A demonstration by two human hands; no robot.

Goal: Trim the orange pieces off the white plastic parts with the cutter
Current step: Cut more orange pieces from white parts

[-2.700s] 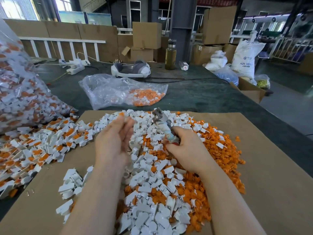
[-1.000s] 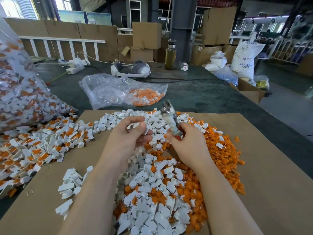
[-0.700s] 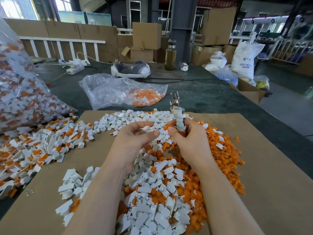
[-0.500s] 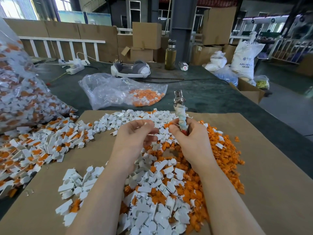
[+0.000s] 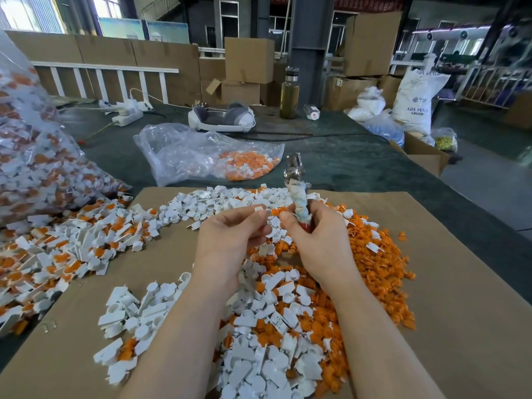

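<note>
Right hand (image 5: 322,243) has its grip wrapped tight round the cutter (image 5: 298,194), fingers curled over the cloth-taped handle so the metal head sticks straight up above the fist. Left hand (image 5: 230,240) is right beside it, thumb and fingers pinching a small white part (image 5: 259,209) at the tips, the rest of the fingers curled under. The part sits just left of the cutter handle, not at the blades. Can't tell if any orange is on it, too small.

Both hands hover over the main pile (image 5: 288,326), white parts and orange bits all mixed, more orange toward the right edge. A smaller white heap (image 5: 129,321) lies to the left of the left forearm. All that's on a cardboard sheet (image 5: 460,283) laid over the dark green surface (image 5: 359,162).

Further left is a spill of white-and-orange pieces (image 5: 57,249) coming out of a big clear bag (image 5: 34,162). Behind the cardboard there's another clear bag (image 5: 201,151) with orange scraps in its right end. Past that, a white headset (image 5: 221,118), a bottle (image 5: 289,93), a power strip (image 5: 126,116), and boxes (image 5: 249,59) along the back.
</note>
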